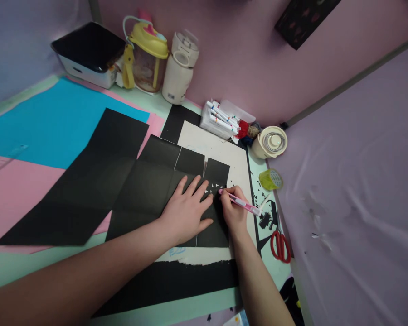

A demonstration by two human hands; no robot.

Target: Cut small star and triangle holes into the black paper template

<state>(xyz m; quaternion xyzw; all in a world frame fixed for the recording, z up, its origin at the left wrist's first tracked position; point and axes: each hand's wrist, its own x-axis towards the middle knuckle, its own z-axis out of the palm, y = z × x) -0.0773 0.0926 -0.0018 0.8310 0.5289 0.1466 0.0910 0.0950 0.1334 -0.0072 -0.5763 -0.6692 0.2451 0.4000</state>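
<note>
My left hand (187, 213) lies flat with fingers spread on a folded and slit sheet of black paper (146, 181), pressing it down. Small white triangular cut-outs show through the paper just beyond my fingertips. My right hand (236, 210) is closed around a slim pink-and-white craft knife (240, 201), held like a pen. Its front end points at the paper beside the cut-outs; the blade itself is too small to make out. Beneath the black paper lies a white sheet (240, 158).
Red-handled scissors (280, 246) and black scraps (265, 220) lie at the right. A yellow-green cup (271, 179), a cream round container (270, 141), a box of markers (221, 120), a white bottle (179, 74) and a yellow-lidded jug (148, 59) stand behind. Blue paper (54, 122) lies left.
</note>
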